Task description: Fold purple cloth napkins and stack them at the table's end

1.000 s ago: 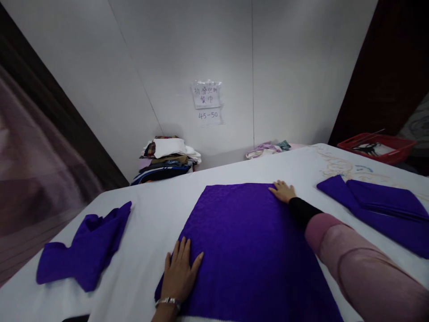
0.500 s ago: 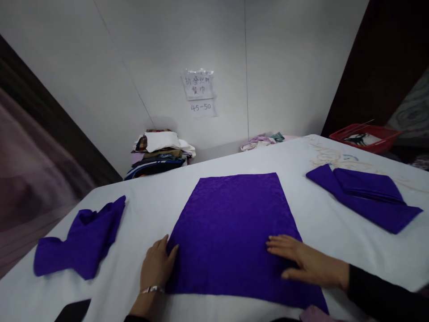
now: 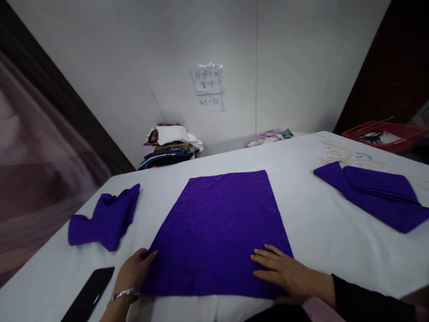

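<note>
A purple patterned cloth napkin (image 3: 214,223) lies spread flat on the white-covered table in front of me. My left hand (image 3: 132,270), with a silver bracelet at the wrist, is at the napkin's near left edge. Its thumb lies over the edge and its fingers are bent in, closed on the cloth. On the near right part of the napkin rests my right hand (image 3: 279,270), palm down with the fingers spread. A crumpled purple napkin (image 3: 107,219) lies to the left, and a folded purple cloth (image 3: 372,192) to the right.
A black phone (image 3: 89,293) lies at the near left on the white tablecloth (image 3: 311,241). Beyond the far edge are a stack of folded clothes (image 3: 170,150) and a smaller cloth heap (image 3: 268,137). A red basket (image 3: 385,136) stands far right. Handwritten paper signs (image 3: 208,85) hang on the wall.
The middle napkin has shifted left across the table, with both my hands moving along. My left fingers have bent in at its edge. The view has turned slightly, showing more of the phone.
</note>
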### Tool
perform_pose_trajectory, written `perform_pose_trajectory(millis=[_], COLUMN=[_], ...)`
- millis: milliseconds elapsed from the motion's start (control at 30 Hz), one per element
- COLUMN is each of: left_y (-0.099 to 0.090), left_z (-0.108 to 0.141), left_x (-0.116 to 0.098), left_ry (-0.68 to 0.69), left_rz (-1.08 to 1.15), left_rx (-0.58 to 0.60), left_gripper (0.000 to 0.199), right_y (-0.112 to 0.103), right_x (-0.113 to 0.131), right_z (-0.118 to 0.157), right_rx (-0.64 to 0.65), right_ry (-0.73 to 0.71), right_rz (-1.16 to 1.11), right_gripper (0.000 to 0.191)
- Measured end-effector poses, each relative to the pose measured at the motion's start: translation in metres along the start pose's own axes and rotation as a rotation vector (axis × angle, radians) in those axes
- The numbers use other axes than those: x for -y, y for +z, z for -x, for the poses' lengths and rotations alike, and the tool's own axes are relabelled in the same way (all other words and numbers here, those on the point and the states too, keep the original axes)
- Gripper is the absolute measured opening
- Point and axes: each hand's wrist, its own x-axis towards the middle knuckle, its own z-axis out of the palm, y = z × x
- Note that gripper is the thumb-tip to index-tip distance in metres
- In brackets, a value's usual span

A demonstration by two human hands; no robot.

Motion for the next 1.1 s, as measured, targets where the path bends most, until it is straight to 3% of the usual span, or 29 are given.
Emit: perform_pose_trajectory(millis=[133, 233, 333, 433, 567, 700, 833, 1000, 1100], left_y=[-0.013, -0.017, -0.023, -0.035, -0.054, -0.061, -0.049, 0.002, 0.044], left_z=[0.017, 0.028, 0.037, 0.042, 0.036, 0.012, -0.02, -0.052, -0.061], left_x=[0.027, 0.032, 0.022, 0.003, -0.028, -0.08, -0.162, -0.281, -0.332], left_ry=[-0.101, -0.126, -0.118, -0.09, -0.024, 0.201, 0.443, 0.577, 0.591], left_rz=[0.023, 0.111, 0.281, 0.536, 0.793, 0.79, 0.766, 0.762, 0.74], left_rx=[-0.036, -0.089, -0.098, -0.003, 0.099, 0.071, 0.095, 0.269, 0.349], left_gripper=[0.037, 0.04, 0.051, 0.061, 0.08, 0.072, 0.054, 0.039, 0.038], right_y=[-0.003, -0.008, -0.006, -0.001, -0.003, -0.017, -0.024, -0.025, -0.024], right_x=[0.01, 0.013, 0.007, -0.001, -0.001, 0.007, 0.007, -0.005, -0.009], right_z=[-0.021, -0.024, -0.018, -0.007, 0.007, 0.016, 0.021, 0.026, 0.029], right_rx=[0.092, 0.108, 0.049, -0.061, -0.194, -0.3, -0.325, -0.355, -0.383], right_ry=[-0.061, -0.084, -0.086, -0.045, 0.048, 0.306, 0.429, 0.451, 0.427], right_rz=[0.014, 0.01, -0.001, -0.004, -0.137, -0.492, -0.743, -0.851, -0.915], right_gripper=[0.068, 0.063, 0.054, 0.038, 0.034, 0.026, 0.018, 0.026, 0.036])
